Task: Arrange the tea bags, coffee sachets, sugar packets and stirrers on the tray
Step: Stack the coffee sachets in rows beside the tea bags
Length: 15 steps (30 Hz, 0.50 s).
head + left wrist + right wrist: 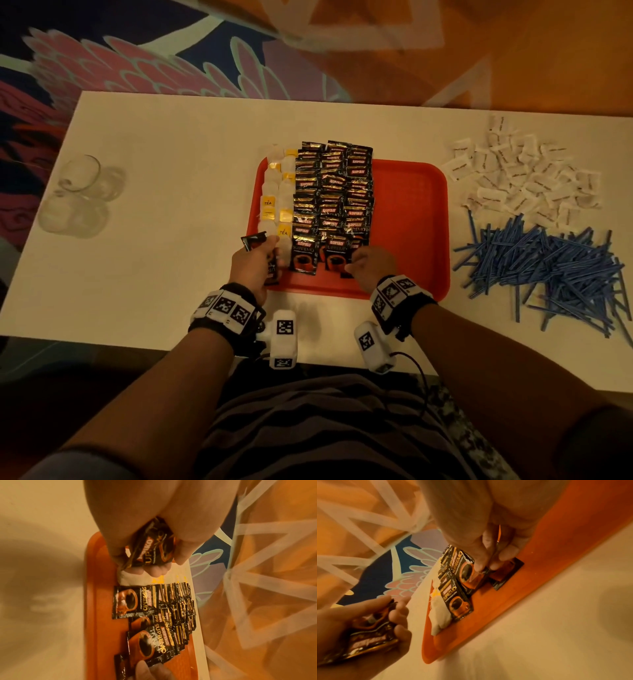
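A red tray lies mid-table. On its left part stand two rows of tea bags and three overlapping rows of black coffee sachets. My left hand grips a small stack of coffee sachets at the tray's near left corner. My right hand pinches the near edge of a coffee sachet at the front of the third row, with another sachet flat on the tray beside it. White sugar packets and blue stirrers lie in loose piles right of the tray.
Clear glasses lie at the table's left end. The white table stands on a patterned carpet. The right half of the tray is bare red plastic.
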{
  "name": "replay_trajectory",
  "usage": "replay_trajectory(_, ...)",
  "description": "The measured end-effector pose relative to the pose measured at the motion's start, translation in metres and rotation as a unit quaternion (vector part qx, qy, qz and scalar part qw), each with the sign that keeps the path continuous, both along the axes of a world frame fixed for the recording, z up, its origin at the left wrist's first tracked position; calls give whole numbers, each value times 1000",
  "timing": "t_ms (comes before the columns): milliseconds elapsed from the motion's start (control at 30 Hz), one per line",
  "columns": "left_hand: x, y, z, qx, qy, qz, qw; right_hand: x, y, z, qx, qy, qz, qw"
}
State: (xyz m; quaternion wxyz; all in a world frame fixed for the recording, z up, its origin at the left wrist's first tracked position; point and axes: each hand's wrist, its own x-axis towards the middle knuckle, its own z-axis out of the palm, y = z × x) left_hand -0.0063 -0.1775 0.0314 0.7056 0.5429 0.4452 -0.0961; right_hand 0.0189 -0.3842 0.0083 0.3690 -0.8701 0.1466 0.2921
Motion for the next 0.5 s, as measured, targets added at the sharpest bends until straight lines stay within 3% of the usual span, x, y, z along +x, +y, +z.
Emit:
replay_trajectory(133, -5, 14, -6, 2, 14, -17, 1000, 0, 9, -12, -10, 8, -8, 1000)
replay_trajectory(300, -6, 20, -8, -12, 14, -23, 1000, 1, 19, -23, -3, 8, -81, 997)
replay_trajectory(500, -6, 24, -8, -29, 16, -22, 999, 2, 23, -25, -15, 6, -80, 997)
